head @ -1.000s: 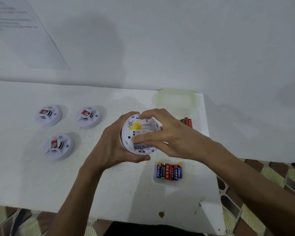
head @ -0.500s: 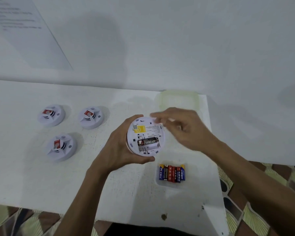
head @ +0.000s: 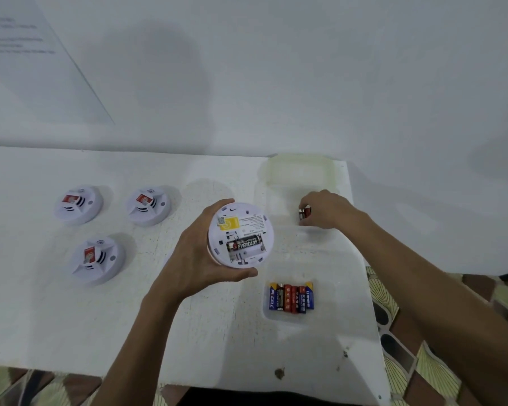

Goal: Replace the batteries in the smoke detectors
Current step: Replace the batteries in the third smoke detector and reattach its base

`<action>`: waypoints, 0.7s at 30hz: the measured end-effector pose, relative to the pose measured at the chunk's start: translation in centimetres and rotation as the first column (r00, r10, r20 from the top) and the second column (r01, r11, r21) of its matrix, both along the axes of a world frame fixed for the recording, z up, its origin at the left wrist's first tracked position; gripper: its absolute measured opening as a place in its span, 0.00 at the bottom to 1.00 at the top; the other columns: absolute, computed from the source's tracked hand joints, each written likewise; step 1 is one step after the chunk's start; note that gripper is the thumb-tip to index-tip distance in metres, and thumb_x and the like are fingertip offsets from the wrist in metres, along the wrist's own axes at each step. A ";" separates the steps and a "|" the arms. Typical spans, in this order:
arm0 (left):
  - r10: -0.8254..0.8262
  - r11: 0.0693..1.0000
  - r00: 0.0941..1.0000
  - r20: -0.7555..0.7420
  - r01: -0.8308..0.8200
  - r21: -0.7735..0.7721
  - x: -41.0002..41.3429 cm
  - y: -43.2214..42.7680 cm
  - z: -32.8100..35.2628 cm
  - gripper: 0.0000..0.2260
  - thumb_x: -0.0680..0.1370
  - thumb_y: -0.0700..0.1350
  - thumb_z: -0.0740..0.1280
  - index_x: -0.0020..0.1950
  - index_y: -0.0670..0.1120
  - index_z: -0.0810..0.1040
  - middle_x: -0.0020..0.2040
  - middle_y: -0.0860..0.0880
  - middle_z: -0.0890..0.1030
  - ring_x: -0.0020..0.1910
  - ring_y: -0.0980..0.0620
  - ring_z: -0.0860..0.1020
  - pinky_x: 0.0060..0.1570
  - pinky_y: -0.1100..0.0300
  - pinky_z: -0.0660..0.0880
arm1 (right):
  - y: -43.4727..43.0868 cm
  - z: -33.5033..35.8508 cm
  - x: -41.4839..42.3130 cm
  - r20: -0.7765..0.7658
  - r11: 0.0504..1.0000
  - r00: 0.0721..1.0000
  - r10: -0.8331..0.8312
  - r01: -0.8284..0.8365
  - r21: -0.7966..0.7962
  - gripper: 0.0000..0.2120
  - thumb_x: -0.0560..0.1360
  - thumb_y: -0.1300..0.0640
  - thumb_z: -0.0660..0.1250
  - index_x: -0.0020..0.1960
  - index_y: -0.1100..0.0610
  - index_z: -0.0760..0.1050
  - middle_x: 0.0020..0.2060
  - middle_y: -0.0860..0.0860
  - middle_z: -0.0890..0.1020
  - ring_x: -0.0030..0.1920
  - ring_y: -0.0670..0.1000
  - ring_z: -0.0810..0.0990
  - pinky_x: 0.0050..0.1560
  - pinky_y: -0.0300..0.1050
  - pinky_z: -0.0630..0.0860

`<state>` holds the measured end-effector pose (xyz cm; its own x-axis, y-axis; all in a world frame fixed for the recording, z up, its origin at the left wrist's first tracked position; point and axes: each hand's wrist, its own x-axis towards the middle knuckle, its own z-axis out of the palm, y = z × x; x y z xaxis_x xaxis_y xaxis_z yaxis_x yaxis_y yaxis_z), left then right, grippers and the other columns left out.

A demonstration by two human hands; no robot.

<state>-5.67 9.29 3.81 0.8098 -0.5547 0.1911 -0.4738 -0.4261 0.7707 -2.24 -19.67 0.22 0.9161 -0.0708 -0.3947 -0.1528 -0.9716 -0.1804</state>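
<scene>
Step in hand: battery swap on one unit, partway through.

- Left hand [head: 194,259] gripped the smoke detector [head: 241,234] by its rim, back side up, above the middle of the tabletop [head: 41,317] and well clear of the edges.
- Battery bay uncovered. One fitted battery [head: 245,245] lay in the upper slot; the lower slot looked bare.
- Right hand [head: 326,209] was out at the far right corner, inside the clear tub [head: 298,161], fingers curled round a small red battery [head: 304,213]. I could not tell whether it was picking that one up or putting it down, nor whether more lay under the palm.

Judgement: the tub probably takes the spent ones, and the fresh stock sits in the shallow tray [head: 285,319] near the front right edge. The next move would call for one battery out of that tray, turned to match the polarity marks and pressed into the bare slot against the spring, while the left hand keeps the unit level. The fitted one may also need changing.

Count:
- Smoke detectors: four. One was in hand; three other detectors sat face up toward the left edge, two in a back row [head: 78,204] [head: 148,205] and one in front [head: 98,259].
- Row of batteries [head: 291,297] in the tray: six as best I could make out, lying touching side by side.
- Batteries elsewhere: one fitted, at least one in the right hand.
- Containers: two.
</scene>
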 end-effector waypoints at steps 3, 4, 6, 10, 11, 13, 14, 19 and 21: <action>0.014 1.000 1.000 -0.004 -0.014 -0.010 0.1 0.3 -0.1 0.42 0.59 0.70 0.72 0.69 0.63 0.59 0.65 0.66 0.69 0.64 0.66 0.70 0.63 0.72 0.65 | 0.1 -0.4 0.0 0.029 0.999 1.000 0.002 -0.004 0.045 0.14 0.73 0.51 0.72 0.57 0.51 0.76 0.48 0.47 0.78 0.47 0.52 0.78 0.42 0.44 0.72; 0.018 1.000 1.000 -0.004 -0.018 -0.010 0.1 0.4 -0.2 0.42 0.59 0.70 0.72 0.69 0.64 0.59 0.65 0.65 0.69 0.64 0.65 0.70 0.64 0.71 0.66 | 0.0 -0.5 -0.1 0.043 0.997 0.999 -0.006 0.003 0.077 0.12 0.72 0.52 0.72 0.54 0.51 0.75 0.45 0.47 0.78 0.46 0.52 0.78 0.42 0.45 0.73; 0.029 1.000 1.000 0.003 -0.029 -0.012 0.2 0.6 -0.3 0.40 0.59 0.70 0.72 0.68 0.68 0.59 0.65 0.64 0.69 0.64 0.65 0.70 0.64 0.70 0.66 | -0.2 -0.8 -0.1 0.073 0.983 0.996 -0.054 0.041 0.178 0.09 0.71 0.55 0.72 0.49 0.51 0.75 0.42 0.46 0.80 0.45 0.51 0.80 0.44 0.47 0.78; 0.037 0.999 0.999 0.016 -0.036 -0.023 0.3 0.6 -0.3 0.40 0.59 0.72 0.70 0.67 0.72 0.57 0.65 0.66 0.68 0.63 0.69 0.68 0.64 0.71 0.65 | -0.3 -0.7 -0.5 0.173 0.943 0.975 -0.139 0.078 0.323 0.05 0.73 0.56 0.72 0.45 0.52 0.76 0.42 0.49 0.83 0.41 0.49 0.80 0.44 0.47 0.79; 0.038 0.999 0.999 0.017 -0.038 -0.024 0.3 0.6 -0.3 0.40 0.59 0.72 0.70 0.67 0.72 0.57 0.65 0.65 0.69 0.64 0.68 0.69 0.65 0.70 0.65 | -0.2 -0.5 -0.7 0.215 0.930 0.961 -0.172 0.087 0.358 0.04 0.73 0.56 0.71 0.46 0.52 0.76 0.42 0.49 0.83 0.41 0.49 0.79 0.42 0.44 0.77; 0.044 0.999 0.999 0.019 -0.044 -0.022 0.3 0.6 -0.3 0.40 0.58 0.72 0.70 0.67 0.72 0.57 0.65 0.65 0.69 0.64 0.67 0.69 0.65 0.68 0.66 | 0.2 0.5 -1.6 0.314 0.879 0.908 -0.277 0.108 0.464 0.04 0.74 0.56 0.71 0.47 0.52 0.77 0.41 0.48 0.82 0.40 0.48 0.78 0.40 0.40 0.75; 0.051 0.999 0.999 0.020 -0.050 -0.021 0.3 0.7 -0.3 0.40 0.58 0.73 0.70 0.67 0.72 0.57 0.65 0.65 0.69 0.63 0.68 0.69 0.64 0.68 0.66 | 0.6 1.1 -2.1 0.359 0.838 0.867 -0.345 0.113 0.533 0.04 0.74 0.57 0.72 0.47 0.53 0.77 0.41 0.48 0.82 0.40 0.48 0.79 0.40 0.39 0.75; 0.082 0.995 0.996 0.035 -0.080 -0.060 0.3 0.7 -0.6 0.41 0.59 0.74 0.68 0.68 0.61 0.61 0.63 0.68 0.69 0.62 0.72 0.68 0.60 0.77 0.63 | 4.8 5.3 -6.2 0.361 0.530 0.699 -0.617 0.031 0.847 0.06 0.72 0.60 0.74 0.47 0.57 0.78 0.39 0.49 0.83 0.41 0.46 0.82 0.42 0.38 0.78; 0.092 0.994 0.995 0.045 -0.089 -0.069 0.3 0.5 -0.6 0.41 0.60 0.74 0.68 0.68 0.60 0.61 0.63 0.67 0.68 0.62 0.72 0.68 0.61 0.77 0.62 | 6.7 6.5 -8.0 0.317 0.432 0.709 -0.630 -0.019 0.902 0.06 0.72 0.61 0.74 0.47 0.57 0.78 0.39 0.49 0.84 0.40 0.49 0.83 0.44 0.44 0.79</action>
<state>-5.33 9.78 3.21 0.8453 -0.4643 0.2646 -0.4723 -0.4176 0.7763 -10.23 -13.01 6.68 0.9291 -0.3530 0.1103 0.0374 -0.2069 -0.9776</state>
